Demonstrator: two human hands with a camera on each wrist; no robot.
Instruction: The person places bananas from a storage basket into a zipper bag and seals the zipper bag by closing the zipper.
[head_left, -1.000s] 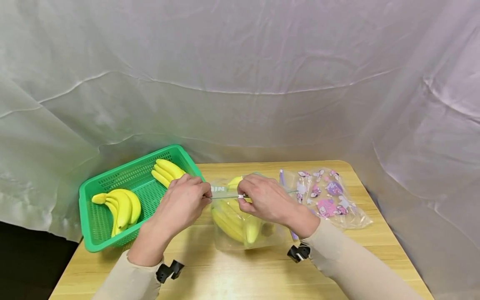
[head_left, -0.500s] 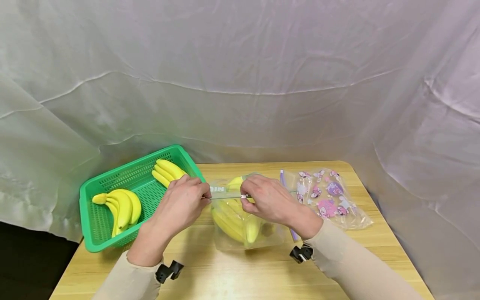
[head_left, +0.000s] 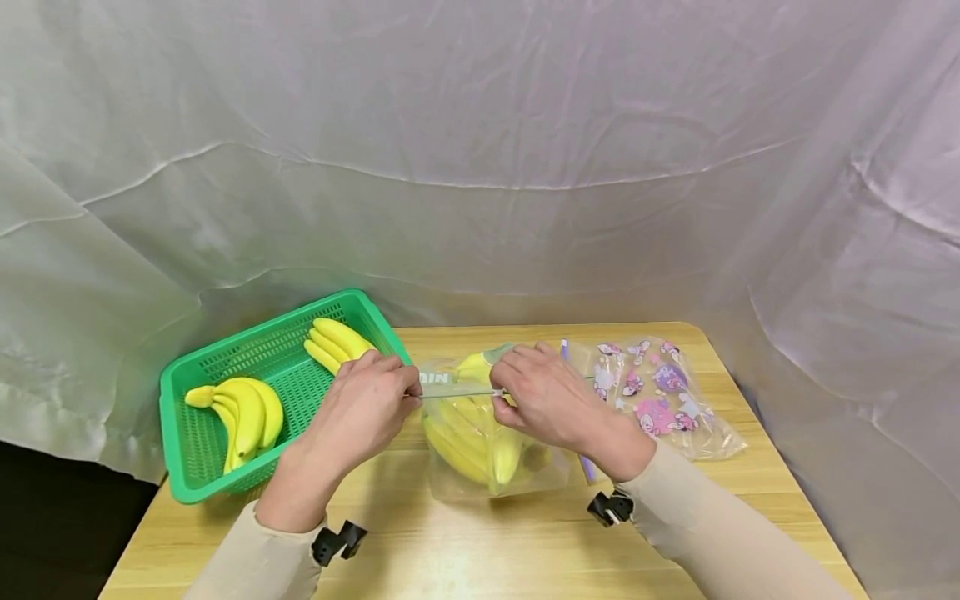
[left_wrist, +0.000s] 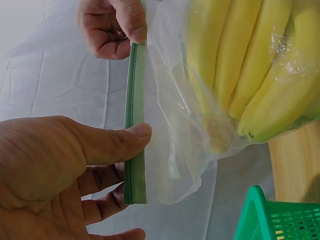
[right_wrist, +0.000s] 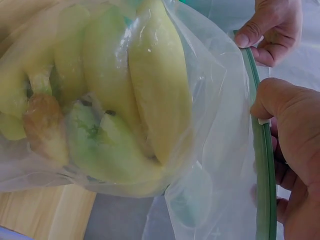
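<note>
Right fingers [head_left: 506, 375] farther from left fingers [left_wrist: 103, 208] along green zip edge [left_wrist: 137, 90]

on the wooden table [head_left: 510, 554], at left, green plastic basket [head_left: 171, 442] with two banana bunches [head_left: 251, 414]; at the table's right, purple-zipped printed bag [head_left: 656, 404]; behind the table, grey sheeting [head_left: 480, 233].

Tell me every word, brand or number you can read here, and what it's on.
"NI", possibly reversed or upside down: pale letters on the bag of bananas; the character beside them is too blurred to read.
Patterned bag: pictures, no readable words.
</note>
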